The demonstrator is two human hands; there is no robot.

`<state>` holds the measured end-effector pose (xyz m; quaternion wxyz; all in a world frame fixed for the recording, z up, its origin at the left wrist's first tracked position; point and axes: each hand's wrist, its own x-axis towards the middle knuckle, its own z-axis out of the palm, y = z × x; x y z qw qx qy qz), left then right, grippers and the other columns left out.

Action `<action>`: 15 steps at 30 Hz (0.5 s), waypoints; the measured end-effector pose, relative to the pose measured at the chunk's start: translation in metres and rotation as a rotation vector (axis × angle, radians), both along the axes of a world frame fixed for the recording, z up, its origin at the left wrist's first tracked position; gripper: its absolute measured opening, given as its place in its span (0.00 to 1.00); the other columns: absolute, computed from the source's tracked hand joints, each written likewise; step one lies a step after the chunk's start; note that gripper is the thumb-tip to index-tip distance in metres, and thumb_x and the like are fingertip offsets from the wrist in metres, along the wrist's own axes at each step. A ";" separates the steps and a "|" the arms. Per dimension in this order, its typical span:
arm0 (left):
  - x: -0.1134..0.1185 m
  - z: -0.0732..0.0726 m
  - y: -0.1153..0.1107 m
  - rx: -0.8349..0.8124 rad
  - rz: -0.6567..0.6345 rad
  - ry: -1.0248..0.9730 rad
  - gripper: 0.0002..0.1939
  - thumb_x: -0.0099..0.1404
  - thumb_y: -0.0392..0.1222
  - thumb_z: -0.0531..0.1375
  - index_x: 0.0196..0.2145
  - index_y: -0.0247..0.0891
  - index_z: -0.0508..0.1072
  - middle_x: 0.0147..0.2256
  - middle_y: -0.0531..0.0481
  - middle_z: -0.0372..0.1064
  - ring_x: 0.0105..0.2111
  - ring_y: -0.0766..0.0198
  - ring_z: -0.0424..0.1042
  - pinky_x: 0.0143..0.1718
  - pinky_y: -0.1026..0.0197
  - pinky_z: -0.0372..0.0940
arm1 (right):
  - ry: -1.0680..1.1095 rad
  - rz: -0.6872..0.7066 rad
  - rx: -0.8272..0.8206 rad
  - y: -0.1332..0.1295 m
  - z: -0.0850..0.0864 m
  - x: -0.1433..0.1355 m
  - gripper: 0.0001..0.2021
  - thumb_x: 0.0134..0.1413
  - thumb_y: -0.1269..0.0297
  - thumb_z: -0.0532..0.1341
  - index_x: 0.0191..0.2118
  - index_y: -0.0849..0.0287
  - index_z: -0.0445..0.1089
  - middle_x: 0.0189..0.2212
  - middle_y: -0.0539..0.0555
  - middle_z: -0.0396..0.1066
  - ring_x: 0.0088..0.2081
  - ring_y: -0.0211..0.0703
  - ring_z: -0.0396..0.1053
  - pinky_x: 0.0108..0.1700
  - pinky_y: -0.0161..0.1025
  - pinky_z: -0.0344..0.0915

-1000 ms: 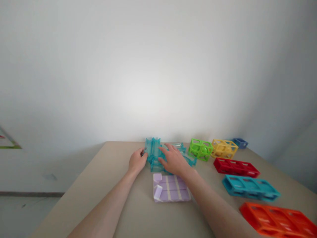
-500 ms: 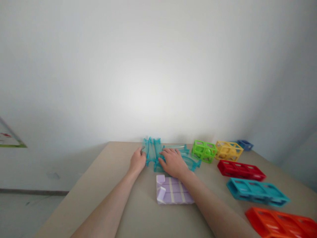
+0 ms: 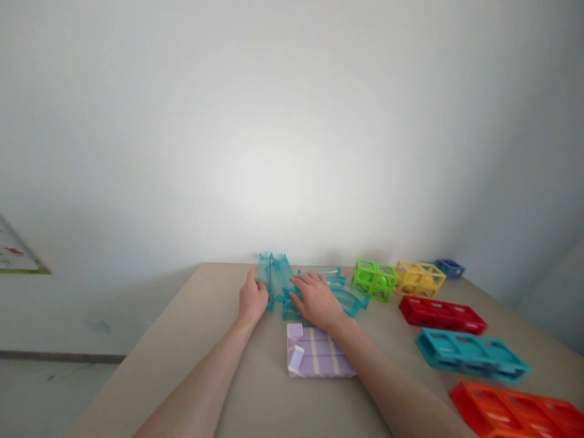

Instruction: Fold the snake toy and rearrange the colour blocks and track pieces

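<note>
Two clear teal track pieces (image 3: 275, 277) lie side by side, slightly slanted, near the table's back edge. My left hand (image 3: 254, 299) is closed at the left edge of the outer piece, its thumb along the near side. My right hand (image 3: 316, 298) rests with fingers extended over a loose group of other teal track pieces; its fingertips reach close to the inner piece of the pair. A curved teal track piece (image 3: 349, 299) shows to the right of that hand. Below it sits a flat purple panel (image 3: 322, 353) with cream stripes, partly covered by my right forearm.
Along the right stand a green frame block (image 3: 374, 280), a yellow one (image 3: 418, 278) and a dark blue one (image 3: 450, 268). Nearer are long red (image 3: 442, 314), turquoise (image 3: 472, 354) and orange (image 3: 517, 410) frame blocks. A white wall (image 3: 283, 152) rises behind the table.
The gap between the two upright-lying teal track pieces has closed, and they now slant leftward at the far end. Both hands have barely moved.
</note>
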<state>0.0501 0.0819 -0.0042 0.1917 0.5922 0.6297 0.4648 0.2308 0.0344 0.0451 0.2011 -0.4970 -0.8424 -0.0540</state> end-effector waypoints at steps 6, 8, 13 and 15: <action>-0.001 -0.003 0.003 0.090 -0.159 -0.057 0.26 0.63 0.34 0.50 0.59 0.42 0.62 0.46 0.46 0.74 0.39 0.61 0.75 0.43 0.57 0.69 | -0.007 0.114 0.002 -0.001 0.001 -0.001 0.23 0.60 0.74 0.50 0.60 0.61 0.59 0.57 0.61 0.63 0.56 0.48 0.60 0.58 0.48 0.52; 0.002 -0.001 0.001 0.126 -0.202 -0.032 0.18 0.66 0.39 0.49 0.51 0.40 0.71 0.46 0.45 0.74 0.47 0.59 0.72 0.51 0.55 0.65 | -0.014 0.156 -0.013 0.000 0.001 -0.001 0.26 0.57 0.77 0.50 0.61 0.59 0.58 0.59 0.58 0.62 0.58 0.46 0.58 0.59 0.47 0.51; 0.009 0.005 -0.007 0.164 -0.244 0.020 0.18 0.64 0.52 0.55 0.42 0.38 0.76 0.44 0.42 0.70 0.49 0.57 0.69 0.54 0.53 0.61 | -0.005 0.169 -0.053 0.001 0.000 0.000 0.28 0.56 0.77 0.49 0.62 0.59 0.56 0.60 0.57 0.61 0.60 0.41 0.58 0.59 0.42 0.53; 0.011 0.006 -0.010 0.178 -0.245 0.047 0.15 0.60 0.51 0.60 0.38 0.38 0.76 0.42 0.43 0.68 0.47 0.56 0.69 0.53 0.52 0.61 | 0.015 0.100 -0.057 0.001 0.000 0.001 0.24 0.59 0.73 0.49 0.62 0.62 0.57 0.59 0.61 0.62 0.60 0.45 0.57 0.61 0.46 0.51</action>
